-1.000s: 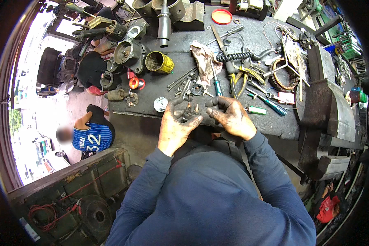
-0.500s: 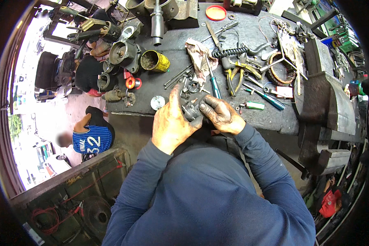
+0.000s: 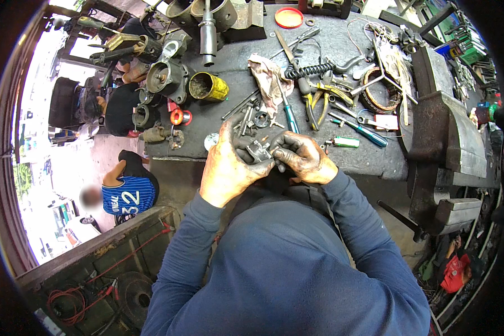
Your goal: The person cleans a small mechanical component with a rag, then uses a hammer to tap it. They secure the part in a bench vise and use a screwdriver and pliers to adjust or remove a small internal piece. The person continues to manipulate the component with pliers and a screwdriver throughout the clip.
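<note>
Over the near edge of the workbench, my left hand (image 3: 228, 168) is closed around a small dark metal part (image 3: 257, 150) with a little coppery stud on top. Thumb and fingertips of my right hand (image 3: 305, 158) pinch together at the right side of that part; whether they also hold a smaller piece is hidden. Both hands are smeared with black grease. Just beyond lie a stained pink rag (image 3: 266, 78), a teal-handled screwdriver (image 3: 290, 119) and several small metal pieces. A silver disc (image 3: 210, 141) is partly covered by my left hand. A green lighter (image 3: 346, 143) lies to the right.
A yellow can (image 3: 210, 87), a red spool (image 3: 181, 116) and motor housings (image 3: 163, 78) stand left. Yellow-handled pliers (image 3: 318, 103) and a copper-wound ring (image 3: 379, 101) lie right, before a large vise (image 3: 439, 129). A person in a blue striped shirt (image 3: 130, 193) is low at left.
The metal part has turned in my left hand, showing more of its top. My right fingers have shifted lower along its right side, and my left thumb and fingers hold it slightly wider.
</note>
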A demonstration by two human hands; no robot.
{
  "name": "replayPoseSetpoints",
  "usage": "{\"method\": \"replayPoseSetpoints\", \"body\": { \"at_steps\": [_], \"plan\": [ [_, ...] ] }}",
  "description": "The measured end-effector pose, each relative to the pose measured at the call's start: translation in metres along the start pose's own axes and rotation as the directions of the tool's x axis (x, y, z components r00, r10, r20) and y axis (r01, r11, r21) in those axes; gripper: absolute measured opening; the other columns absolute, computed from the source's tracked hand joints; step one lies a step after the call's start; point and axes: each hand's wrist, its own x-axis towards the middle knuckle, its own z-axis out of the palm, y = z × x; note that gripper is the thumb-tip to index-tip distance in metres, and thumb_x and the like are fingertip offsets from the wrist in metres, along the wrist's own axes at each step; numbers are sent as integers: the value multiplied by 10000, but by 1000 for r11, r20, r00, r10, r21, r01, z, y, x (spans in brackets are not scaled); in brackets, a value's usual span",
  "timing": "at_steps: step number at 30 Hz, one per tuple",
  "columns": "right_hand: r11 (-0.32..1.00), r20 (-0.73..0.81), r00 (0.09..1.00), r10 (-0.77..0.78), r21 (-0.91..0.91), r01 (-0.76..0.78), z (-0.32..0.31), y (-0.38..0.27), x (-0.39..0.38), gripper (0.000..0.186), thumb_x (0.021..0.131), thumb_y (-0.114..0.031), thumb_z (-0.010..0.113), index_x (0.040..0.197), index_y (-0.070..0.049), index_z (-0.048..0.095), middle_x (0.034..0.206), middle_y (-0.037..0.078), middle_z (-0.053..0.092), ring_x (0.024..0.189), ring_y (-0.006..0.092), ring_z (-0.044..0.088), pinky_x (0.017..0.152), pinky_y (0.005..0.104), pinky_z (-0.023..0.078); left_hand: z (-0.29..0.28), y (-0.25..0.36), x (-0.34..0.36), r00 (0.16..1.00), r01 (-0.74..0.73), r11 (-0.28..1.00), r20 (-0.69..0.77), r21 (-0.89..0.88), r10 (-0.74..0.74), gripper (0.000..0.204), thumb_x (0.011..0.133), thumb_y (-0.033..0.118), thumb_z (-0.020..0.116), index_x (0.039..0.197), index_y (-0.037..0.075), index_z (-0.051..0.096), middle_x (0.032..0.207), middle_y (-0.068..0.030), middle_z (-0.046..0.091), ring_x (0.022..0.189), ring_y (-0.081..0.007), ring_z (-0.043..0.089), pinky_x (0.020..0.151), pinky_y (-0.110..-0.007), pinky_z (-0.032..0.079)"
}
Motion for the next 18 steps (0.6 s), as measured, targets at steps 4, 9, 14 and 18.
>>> {"method": "replayPoseSetpoints", "body": {
  "at_steps": [4, 9, 14, 18],
  "plan": [
    [999, -27, 1000, -5, -51, 3, -1, 1, -3, 204, 1027, -177, 673, 1090, 16, 688, 908, 142, 688, 819, 225, 667, 757, 406, 542, 1, 4, -2, 997, -70, 997, -24, 7, 71, 1051, 701, 134, 959, 1544, 13, 344, 1051, -172, 787, 929, -242, 790, 822, -358, 629],
    [931, -13, 969, -248, -279, 235, -8, -2, -5, 199, 998, -187, 705, 1043, 7, 712, 884, 201, 702, 839, 337, 706, 750, 426, 539, 2, 4, -5, 990, -139, 989, -25, 55, 141, 1032, 723, 126, 943, 1551, 19, 336, 1101, -183, 778, 971, -264, 791, 854, -362, 632],
    [853, -25, 950, -312, -446, 269, -8, -5, -7, 207, 977, -198, 722, 961, 5, 684, 849, 232, 665, 795, 415, 665, 713, 467, 517, 6, 1, -6, 970, -234, 959, -23, 158, 240, 1013, 747, 118, 923, 1560, 27, 327, 1151, -189, 766, 1004, -275, 786, 870, -373, 630],
    [839, -73, 952, -298, -495, 225, -5, 0, -8, 238, 979, -210, 719, 911, 7, 648, 827, 241, 632, 780, 442, 635, 692, 489, 494, 10, 0, -7, 954, -278, 944, -59, 177, 293, 1004, 751, 113, 915, 1561, 26, 327, 1150, -186, 764, 1018, -278, 782, 876, -373, 625]
  ]
}}
